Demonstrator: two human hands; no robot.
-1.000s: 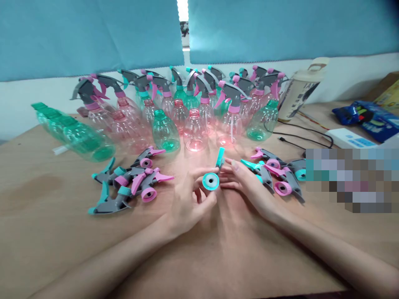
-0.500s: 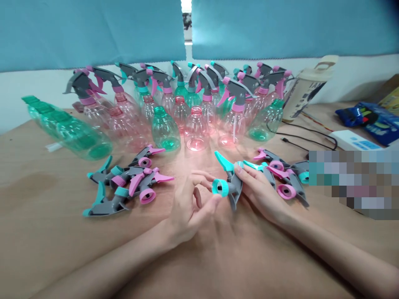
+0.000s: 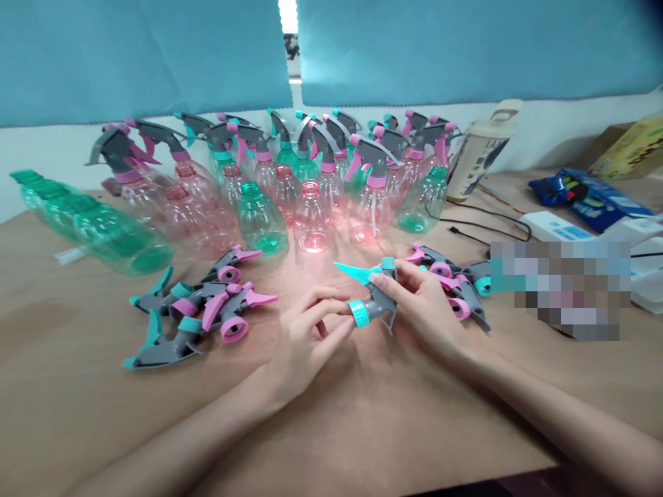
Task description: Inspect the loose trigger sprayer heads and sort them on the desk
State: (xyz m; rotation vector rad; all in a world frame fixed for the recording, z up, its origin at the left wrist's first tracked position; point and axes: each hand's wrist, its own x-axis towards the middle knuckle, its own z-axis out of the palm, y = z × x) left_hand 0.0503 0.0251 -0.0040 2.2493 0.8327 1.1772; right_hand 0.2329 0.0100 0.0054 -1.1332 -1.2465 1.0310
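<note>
My right hand [image 3: 422,304] is closed around a grey trigger spray head [image 3: 382,298] with a turquoise trigger and nozzle. Its turquoise screw collar [image 3: 359,314] points left, held above the table. At the collar's open end, my left hand [image 3: 305,338] has thumb and fingertips closed on the rim. Left of my hands lies a pile of loose spray heads [image 3: 202,304] with pink or turquoise parts. Another group of loose spray heads [image 3: 469,290] lies to the right, partly hidden behind my right hand.
Clear pink bottles [image 3: 313,231] and green bottles [image 3: 264,228] stand behind my hands, many topped with spray heads. Green bottles [image 3: 103,231] lean in a stack at left. A tall beige bottle [image 3: 476,155], black cable [image 3: 487,228] and blue packet [image 3: 590,200] are at right.
My right hand has turned the spray head so its collar faces left instead of toward me. My left fingertips have closed in on the collar. The view has shifted slightly right.
</note>
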